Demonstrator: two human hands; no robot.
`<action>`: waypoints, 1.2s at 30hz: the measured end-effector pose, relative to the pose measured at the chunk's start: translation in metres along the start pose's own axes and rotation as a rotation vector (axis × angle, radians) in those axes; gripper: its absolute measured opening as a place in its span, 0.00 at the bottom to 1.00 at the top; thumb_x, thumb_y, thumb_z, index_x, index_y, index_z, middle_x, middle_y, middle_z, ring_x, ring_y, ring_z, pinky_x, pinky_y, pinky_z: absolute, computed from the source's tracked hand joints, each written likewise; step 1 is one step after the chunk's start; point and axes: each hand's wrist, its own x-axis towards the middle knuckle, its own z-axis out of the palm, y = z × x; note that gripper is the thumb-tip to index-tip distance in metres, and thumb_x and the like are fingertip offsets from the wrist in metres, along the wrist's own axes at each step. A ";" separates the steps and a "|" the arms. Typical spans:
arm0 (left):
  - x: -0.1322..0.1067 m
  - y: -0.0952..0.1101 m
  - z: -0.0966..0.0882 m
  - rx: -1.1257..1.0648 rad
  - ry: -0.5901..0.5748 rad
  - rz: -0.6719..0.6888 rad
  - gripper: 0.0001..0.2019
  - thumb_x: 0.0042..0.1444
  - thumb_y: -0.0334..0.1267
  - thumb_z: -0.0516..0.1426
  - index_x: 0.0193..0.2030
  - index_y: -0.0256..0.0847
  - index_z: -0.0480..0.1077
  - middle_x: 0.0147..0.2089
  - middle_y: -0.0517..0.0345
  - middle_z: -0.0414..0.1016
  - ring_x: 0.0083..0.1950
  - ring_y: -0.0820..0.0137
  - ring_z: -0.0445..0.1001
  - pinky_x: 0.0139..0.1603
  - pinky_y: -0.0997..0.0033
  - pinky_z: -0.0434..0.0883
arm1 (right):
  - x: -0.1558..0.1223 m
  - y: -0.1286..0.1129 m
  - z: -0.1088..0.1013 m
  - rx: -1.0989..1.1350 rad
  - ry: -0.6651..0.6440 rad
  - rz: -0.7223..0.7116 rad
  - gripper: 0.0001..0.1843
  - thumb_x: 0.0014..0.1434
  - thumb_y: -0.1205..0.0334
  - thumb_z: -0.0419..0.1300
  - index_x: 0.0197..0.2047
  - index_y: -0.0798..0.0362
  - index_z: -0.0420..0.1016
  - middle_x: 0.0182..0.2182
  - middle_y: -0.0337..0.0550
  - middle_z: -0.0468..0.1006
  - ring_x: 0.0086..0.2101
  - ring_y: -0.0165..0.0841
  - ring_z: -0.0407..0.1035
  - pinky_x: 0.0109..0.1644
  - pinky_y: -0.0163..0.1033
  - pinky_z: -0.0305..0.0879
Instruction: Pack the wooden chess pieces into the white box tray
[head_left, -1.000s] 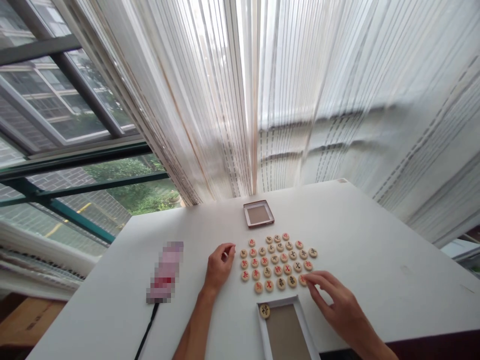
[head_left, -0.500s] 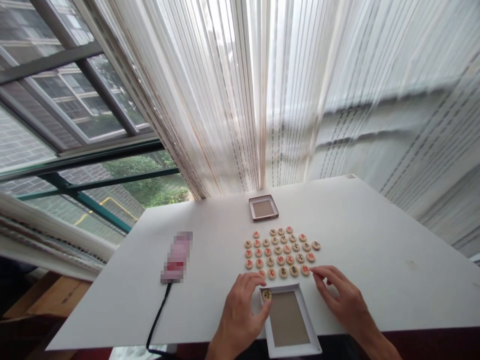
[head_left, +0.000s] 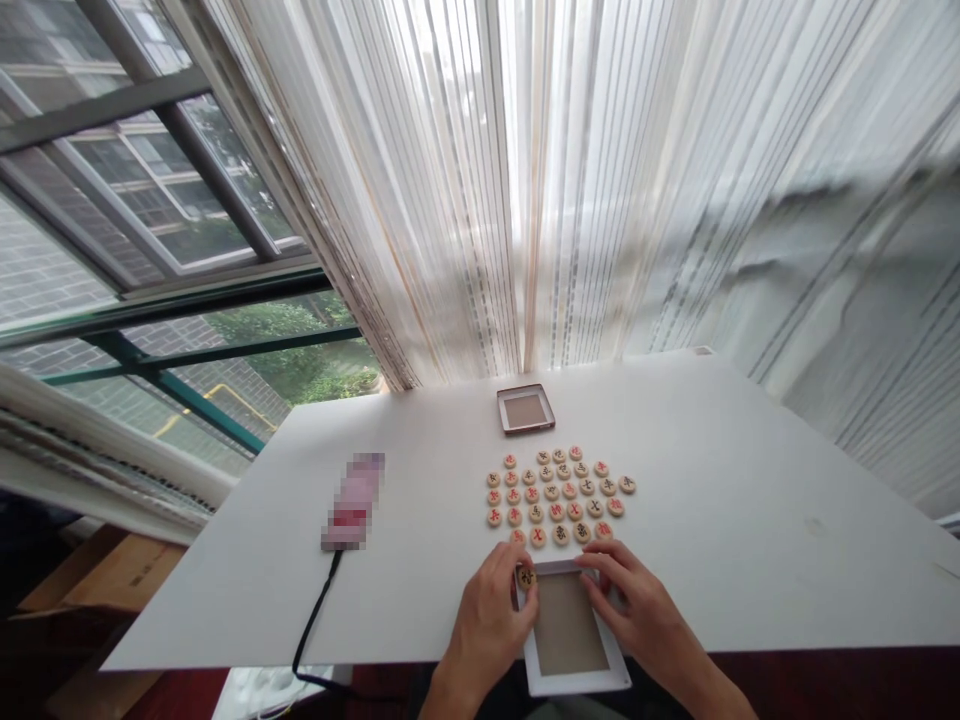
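Note:
My left hand (head_left: 491, 605) pinches a wooden Chinese chess piece (head_left: 527, 577) with a black character, held over the back left corner of a shallow white box (head_left: 532, 668). My right hand (head_left: 637, 595) is at the box's back right corner, its fingertips and thumb closed around the rim. The inside bottom of the box is plain brown-grey. Just beyond both hands, rows of round chess pieces (head_left: 556, 511) with red or black characters lie flat on the white table (head_left: 427, 560). My left fingers partly hide a red piece in the nearest row.
A smaller shallow lid (head_left: 526, 410) with a dark rim lies behind the pieces. To the left is a blurred pink object (head_left: 356, 500) with a black strap (head_left: 319, 610). Striped sheer curtains (head_left: 517, 200) hang along the table's far edge, beside a window (head_left: 187, 200).
My right hand has moved left, from beside the nearest row of pieces to the box's back right rim. My left hand still has the black-character piece, its fingers now closer around it.

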 end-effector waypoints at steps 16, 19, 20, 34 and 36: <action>-0.011 -0.005 -0.001 -0.029 0.046 0.058 0.10 0.59 0.27 0.55 0.45 0.45 0.71 0.47 0.50 0.76 0.50 0.60 0.77 0.52 0.60 0.76 | 0.000 -0.002 0.000 -0.043 0.035 0.000 0.10 0.68 0.60 0.56 0.47 0.49 0.78 0.47 0.49 0.77 0.35 0.34 0.78 0.45 0.38 0.78; -0.013 -0.011 0.004 0.031 0.084 0.080 0.11 0.58 0.27 0.57 0.45 0.45 0.73 0.48 0.49 0.77 0.50 0.60 0.78 0.51 0.59 0.78 | -0.001 0.000 0.001 -0.045 0.038 -0.004 0.10 0.68 0.60 0.56 0.48 0.48 0.77 0.47 0.48 0.77 0.34 0.33 0.77 0.45 0.38 0.78; -0.013 -0.013 0.006 0.047 0.099 0.084 0.11 0.57 0.27 0.57 0.45 0.45 0.73 0.48 0.49 0.77 0.50 0.60 0.78 0.51 0.59 0.78 | -0.001 0.000 0.002 -0.042 0.036 -0.005 0.10 0.68 0.60 0.56 0.48 0.48 0.77 0.47 0.48 0.77 0.34 0.33 0.77 0.45 0.38 0.78; -0.017 -0.015 0.015 0.079 0.156 0.055 0.10 0.56 0.28 0.59 0.43 0.45 0.72 0.48 0.49 0.78 0.50 0.59 0.78 0.50 0.58 0.79 | -0.001 0.003 0.001 -0.056 0.060 -0.042 0.10 0.68 0.59 0.56 0.47 0.48 0.77 0.46 0.49 0.77 0.33 0.33 0.77 0.43 0.38 0.78; -0.017 -0.012 0.012 0.067 0.150 0.035 0.09 0.55 0.29 0.59 0.42 0.45 0.71 0.48 0.50 0.77 0.49 0.59 0.79 0.48 0.60 0.79 | -0.001 0.003 0.001 -0.057 0.058 -0.041 0.10 0.68 0.59 0.56 0.47 0.49 0.77 0.46 0.49 0.77 0.34 0.33 0.77 0.44 0.38 0.78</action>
